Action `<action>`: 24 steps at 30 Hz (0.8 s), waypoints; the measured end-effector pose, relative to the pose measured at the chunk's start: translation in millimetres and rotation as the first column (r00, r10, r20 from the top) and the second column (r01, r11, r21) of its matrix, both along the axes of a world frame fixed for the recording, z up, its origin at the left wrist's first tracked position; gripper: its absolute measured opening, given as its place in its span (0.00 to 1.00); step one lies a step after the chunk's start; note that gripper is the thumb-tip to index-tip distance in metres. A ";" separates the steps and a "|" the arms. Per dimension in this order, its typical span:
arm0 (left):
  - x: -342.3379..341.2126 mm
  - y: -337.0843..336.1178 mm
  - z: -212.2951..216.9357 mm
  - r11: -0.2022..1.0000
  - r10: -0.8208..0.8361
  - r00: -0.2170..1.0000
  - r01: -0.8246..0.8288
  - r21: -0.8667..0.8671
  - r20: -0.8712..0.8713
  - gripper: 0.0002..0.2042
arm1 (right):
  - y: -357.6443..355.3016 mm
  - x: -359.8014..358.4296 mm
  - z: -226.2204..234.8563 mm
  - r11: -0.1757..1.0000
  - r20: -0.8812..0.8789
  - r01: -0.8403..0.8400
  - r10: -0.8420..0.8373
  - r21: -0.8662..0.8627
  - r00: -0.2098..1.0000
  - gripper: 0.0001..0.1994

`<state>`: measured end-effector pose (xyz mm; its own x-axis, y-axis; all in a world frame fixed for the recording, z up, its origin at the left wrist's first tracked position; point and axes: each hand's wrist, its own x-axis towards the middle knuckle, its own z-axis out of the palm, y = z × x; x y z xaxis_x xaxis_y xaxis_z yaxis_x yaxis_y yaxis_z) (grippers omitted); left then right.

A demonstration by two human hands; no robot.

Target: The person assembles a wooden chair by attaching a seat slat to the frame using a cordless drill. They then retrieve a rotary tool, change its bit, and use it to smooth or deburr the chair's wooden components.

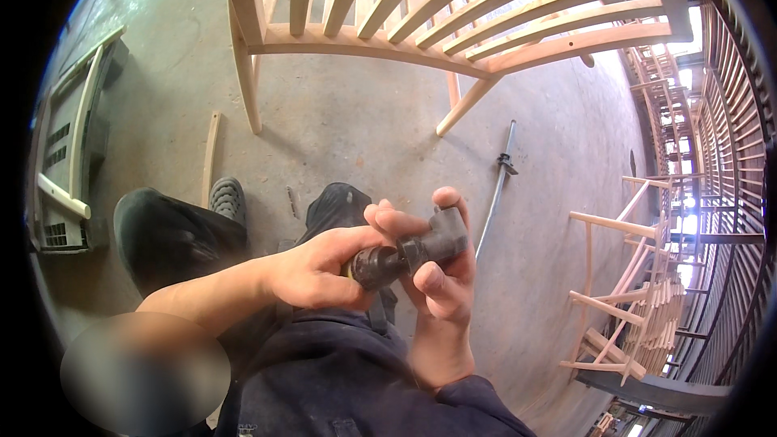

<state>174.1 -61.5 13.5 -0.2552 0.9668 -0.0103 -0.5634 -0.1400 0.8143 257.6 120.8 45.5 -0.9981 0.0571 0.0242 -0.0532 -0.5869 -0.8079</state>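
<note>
In front of my body, both hands are on one dark, angled tool (435, 244) with a rounded collar; it resembles a small power tool, but its exact kind is unclear. My left hand (320, 269) is closed around the collar end, fingers wrapped over it. From below and the right, my right hand (447, 295) cups the thicker angled end, its fingers curled about it. Ahead of my knees stands a pale wooden frame with curved slats (413, 47), apart from both hands.
A bar clamp (507, 163) lies on the concrete floor (340, 113) to the right. A wooden strip (212, 154) lies near my shoe (228, 199). At far left is a grey crate (95, 125) with wooden pieces. Wooden frames (619, 231) and stacked parts line the right side.
</note>
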 end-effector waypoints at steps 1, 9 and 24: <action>-0.5 2.4 4.3 1.000 0.024 1.000 -0.024 -0.012 -0.018 0.21 | 3.2 -1.5 -0.2 1.000 0.003 -0.013 0.013 0.004 1.000 0.44; -0.9 7.2 9.4 0.999 0.032 0.999 -0.032 -0.024 0.013 0.24 | 20.6 -7.2 -16.2 0.982 -0.002 -0.075 0.076 -0.173 0.997 0.39; 3.2 6.5 -6.3 0.980 0.085 0.978 -0.047 0.193 -0.192 0.20 | 4.3 -2.3 6.2 1.000 -0.083 -0.021 0.023 0.018 0.996 0.44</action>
<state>177.3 -55.0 7.2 -0.2970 0.9278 0.2258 -0.3776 -0.3313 0.8647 255.3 125.0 51.7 -0.9936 0.0342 0.1079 -0.1078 -0.5751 -0.8110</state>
